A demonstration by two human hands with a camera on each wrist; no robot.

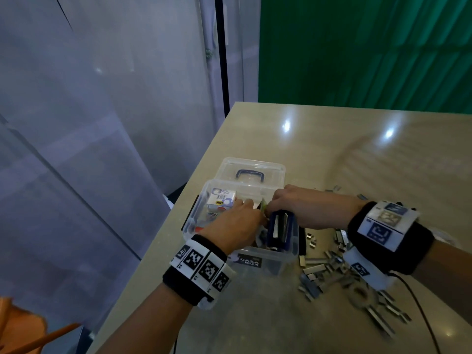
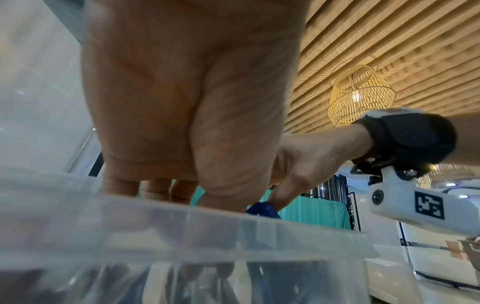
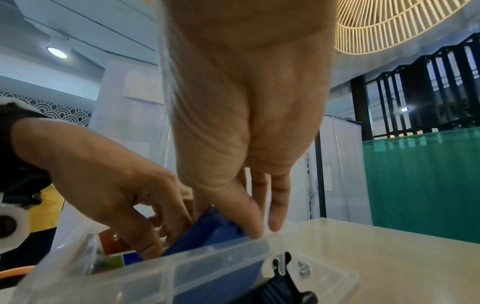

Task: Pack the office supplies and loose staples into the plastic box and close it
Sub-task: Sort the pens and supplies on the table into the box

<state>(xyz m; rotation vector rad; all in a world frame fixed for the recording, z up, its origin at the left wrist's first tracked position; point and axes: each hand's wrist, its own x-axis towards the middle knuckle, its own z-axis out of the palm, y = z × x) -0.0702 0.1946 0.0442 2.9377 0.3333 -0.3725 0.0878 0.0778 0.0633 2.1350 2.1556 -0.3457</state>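
A clear plastic box (image 1: 255, 261) stands open near the table's left edge, its lid (image 1: 255, 167) with a blue handle folded back. Inside are a small white staple box (image 1: 221, 200) and a blue stapler (image 1: 279, 229) standing on end. My right hand (image 1: 301, 203) reaches in from the right; its thumb and fingers pinch the top of the stapler (image 3: 207, 228). My left hand (image 1: 235, 223) dips into the box beside the stapler, thumb against its side; its fingertips are hidden by the box wall (image 3: 182, 265). Loose staples (image 1: 329, 267) lie right of the box.
A blurred ring-shaped object (image 1: 360, 295) lies among the staples near my right wrist. A black cable (image 1: 419, 302) trails over the table's front right. The table edge (image 1: 163, 233) drops off just left of the box. A green curtain hangs behind the table.
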